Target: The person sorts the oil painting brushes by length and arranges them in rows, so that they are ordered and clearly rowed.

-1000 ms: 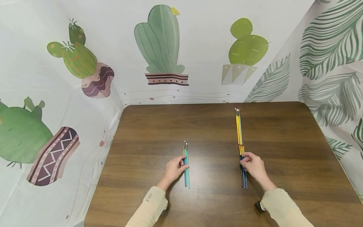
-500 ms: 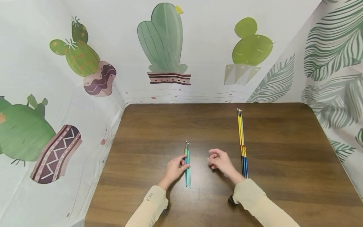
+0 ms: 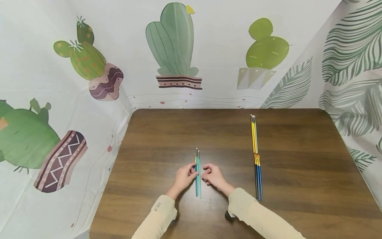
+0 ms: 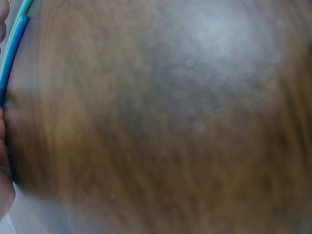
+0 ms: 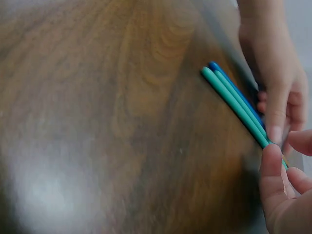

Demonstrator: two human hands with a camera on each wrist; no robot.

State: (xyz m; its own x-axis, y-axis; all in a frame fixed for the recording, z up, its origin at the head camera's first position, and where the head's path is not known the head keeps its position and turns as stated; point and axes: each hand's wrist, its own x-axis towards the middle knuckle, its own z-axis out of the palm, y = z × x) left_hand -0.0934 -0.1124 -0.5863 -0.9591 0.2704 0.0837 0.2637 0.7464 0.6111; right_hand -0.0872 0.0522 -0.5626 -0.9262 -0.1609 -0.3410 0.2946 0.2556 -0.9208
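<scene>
Three paintbrushes, one blue (image 5: 236, 92) and two green (image 3: 199, 182), lie side by side on the wooden table (image 3: 155, 132). My left hand (image 3: 184, 177) pinches this bunch partway along, thumb across the handles and index finger beyond them. Just right of the brushes is my right hand (image 3: 215, 176), its fingers loosely bent and parted with nothing between them. The right wrist view has the right thumb (image 5: 271, 161) close to a green handle; whether it touches cannot be told. Only handle ends and a sliver of fingers show in the left wrist view.
On the right, a bunch of dark blue paintbrushes (image 3: 258, 181) with golden ferrules lies in line below yellow and pale green paintbrushes (image 3: 254, 136). A cactus-print cloth (image 3: 218, 49) hangs behind the table's far edge.
My right hand has left the dark blue paintbrushes and moved left across the table to beside the green ones. The left hand keeps its hold in the same place.
</scene>
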